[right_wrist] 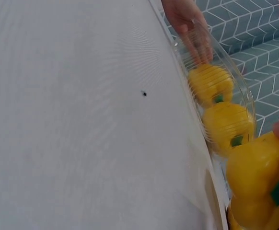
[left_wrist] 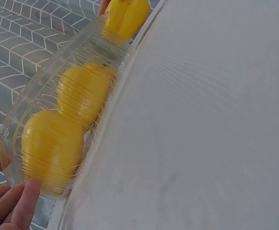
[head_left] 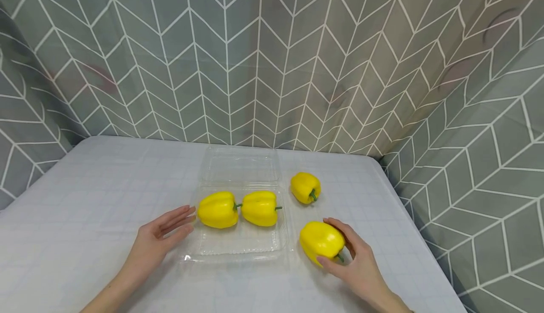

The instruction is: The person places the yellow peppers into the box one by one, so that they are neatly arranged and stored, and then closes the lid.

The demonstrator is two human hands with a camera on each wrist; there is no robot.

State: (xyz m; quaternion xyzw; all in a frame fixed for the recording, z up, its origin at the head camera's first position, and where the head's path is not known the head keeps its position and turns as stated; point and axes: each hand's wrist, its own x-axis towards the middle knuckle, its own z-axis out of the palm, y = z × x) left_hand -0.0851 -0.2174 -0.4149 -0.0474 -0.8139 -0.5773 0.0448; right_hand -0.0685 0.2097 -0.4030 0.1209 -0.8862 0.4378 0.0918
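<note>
A clear plastic clamshell container lies with its lid folded back, two yellow bell peppers side by side in its far half. At its left wall is my left hand, fingers stretched out and fingertips right at the plastic. My right hand grips another yellow bell pepper to the right of the container, thumb on the near side and fingers over the far side. In the right wrist view this pepper shows its green stem toward the camera.
One more yellow bell pepper lies on the white-covered table, right of the container and beyond my right hand. The clear lid lies flat toward the back edge. Grey patterned curtains hang behind and at both sides.
</note>
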